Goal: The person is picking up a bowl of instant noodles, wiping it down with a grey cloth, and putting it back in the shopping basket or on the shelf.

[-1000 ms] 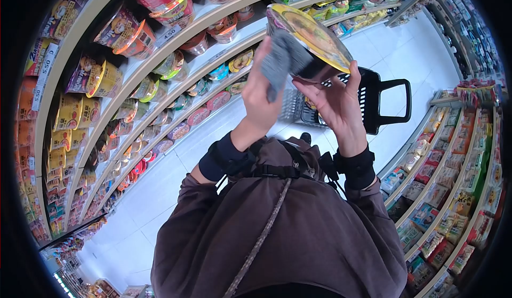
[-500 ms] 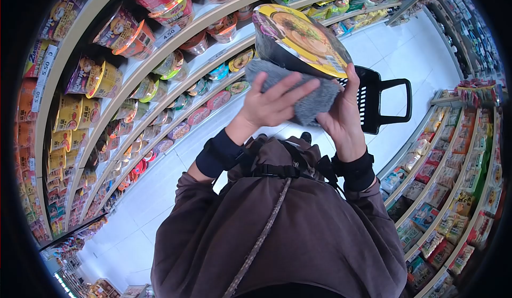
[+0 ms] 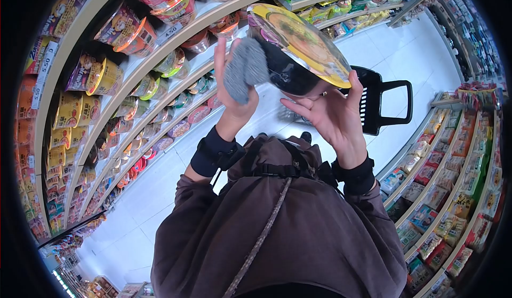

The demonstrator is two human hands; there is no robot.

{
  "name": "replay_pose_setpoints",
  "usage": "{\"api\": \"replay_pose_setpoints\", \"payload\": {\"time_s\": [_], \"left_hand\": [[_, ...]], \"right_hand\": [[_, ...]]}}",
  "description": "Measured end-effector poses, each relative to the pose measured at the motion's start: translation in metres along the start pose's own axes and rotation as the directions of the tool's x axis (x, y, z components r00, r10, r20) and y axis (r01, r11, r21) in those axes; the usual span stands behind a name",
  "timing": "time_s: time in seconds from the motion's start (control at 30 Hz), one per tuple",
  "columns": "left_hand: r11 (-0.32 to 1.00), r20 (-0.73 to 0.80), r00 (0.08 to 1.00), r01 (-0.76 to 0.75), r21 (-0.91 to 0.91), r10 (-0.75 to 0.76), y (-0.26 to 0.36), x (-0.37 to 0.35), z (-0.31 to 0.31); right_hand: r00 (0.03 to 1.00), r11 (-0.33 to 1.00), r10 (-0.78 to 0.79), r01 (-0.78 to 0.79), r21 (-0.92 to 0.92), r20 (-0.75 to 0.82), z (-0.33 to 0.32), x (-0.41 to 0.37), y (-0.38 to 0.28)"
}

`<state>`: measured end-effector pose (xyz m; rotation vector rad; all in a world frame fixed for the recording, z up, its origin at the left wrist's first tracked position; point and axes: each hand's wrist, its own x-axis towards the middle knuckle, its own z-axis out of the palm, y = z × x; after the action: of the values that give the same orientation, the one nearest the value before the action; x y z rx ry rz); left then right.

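A large instant noodle bowl [image 3: 298, 44] with a yellow lid and dark sides is tilted in front of me. My right hand [image 3: 337, 111] grips it at its lower right, with the thumb on the lid's edge and fingers beneath. A grey cloth [image 3: 245, 69], bunched and slightly blurred, is held in my left hand [image 3: 234, 98] beside the bowl's left side. The fingers of that hand are partly hidden behind the cloth.
Curved shelves [image 3: 202, 28] of cup and bowl noodles rise on the left. A black shopping basket [image 3: 373, 98] stands on the pale floor [image 3: 392, 50] beyond my right hand. More shelves [image 3: 453, 180] with packaged goods line the right side.
My left hand has moved left with the grey cloth, away from the bowl's underside, and turned. The bowl has shifted slightly left, and its dark side now shows.
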<state>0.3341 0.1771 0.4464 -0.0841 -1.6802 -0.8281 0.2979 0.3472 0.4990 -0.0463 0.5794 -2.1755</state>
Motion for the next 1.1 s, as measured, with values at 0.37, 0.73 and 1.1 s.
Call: {"api": "replay_pose_setpoints", "payload": {"time_s": [0.37, 0.73, 1.1], "left_hand": [[0.659, 0.114, 0.655, 0.752, -0.007, -0.747, -0.097, -0.071, -0.027], [0.404, 0.357, 0.418, 0.907, -0.119, -0.835, -0.033, -0.005, -0.032], [0.034, 0.703, 0.098, 0.994, -0.105, -0.704, -0.029, -0.011, -0.019]], "right_hand": [[1.0, 0.987, -0.026, 0.026, -0.157, 0.002, -0.01, -0.013, 0.012], [0.988, 0.909, -0.149, 0.119, -0.4, -0.046, -0.053, -0.011, 0.001], [0.999, 0.867, -0.031, 0.038, -0.497, 0.023, -0.102, -0.013, -0.017]]}}
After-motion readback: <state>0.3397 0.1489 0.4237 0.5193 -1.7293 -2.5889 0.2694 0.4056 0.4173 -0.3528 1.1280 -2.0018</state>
